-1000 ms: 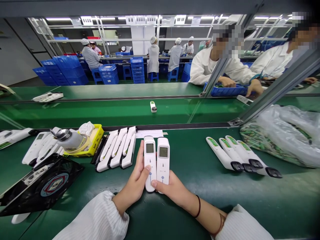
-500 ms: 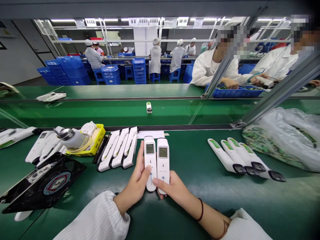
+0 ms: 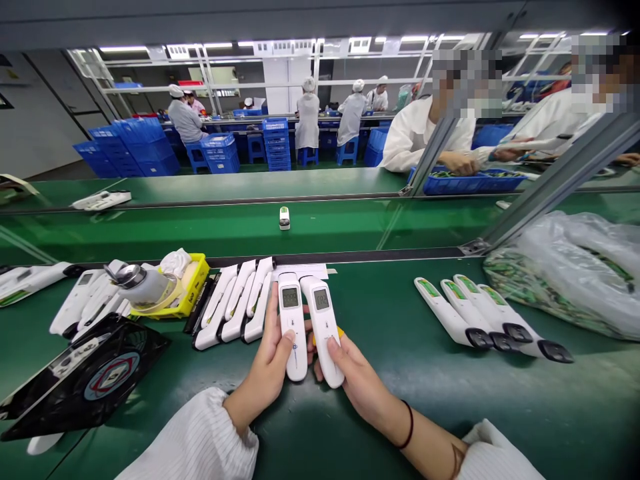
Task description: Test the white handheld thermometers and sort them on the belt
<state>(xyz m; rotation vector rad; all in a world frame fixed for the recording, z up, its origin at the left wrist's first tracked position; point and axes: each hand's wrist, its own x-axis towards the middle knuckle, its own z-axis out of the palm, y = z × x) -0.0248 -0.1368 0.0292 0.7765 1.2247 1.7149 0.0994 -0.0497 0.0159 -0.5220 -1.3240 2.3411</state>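
Side by side above the green worktop are two white infrared thermometers with small grey displays facing me. My left hand (image 3: 267, 370) is closed around the left thermometer (image 3: 295, 325), its thumb on the lower front. The right thermometer (image 3: 323, 325) leans with its top toward the left one, gripped by my right hand (image 3: 360, 377), thumb across its lower front. A bit of yellow shows behind it, too small to name. Characters appear on both displays, but I cannot read them surely. Just left of my hands lies a row of three white thermometers (image 3: 233, 307) on their sides.
Several thermometers with bare green boards (image 3: 470, 313) lie right, before a plastic bag of boards (image 3: 550, 287). At left are a yellow basket (image 3: 193, 293), a metal bottle (image 3: 143, 283) and a black bag (image 3: 100, 380). One unit (image 3: 285, 218) sits on the green belt; co-workers sit beyond.
The two thermometers have tilted apart at the bottom, the right one now slanting. My left hand has shifted slightly left. The unit on the belt has moved a little left.
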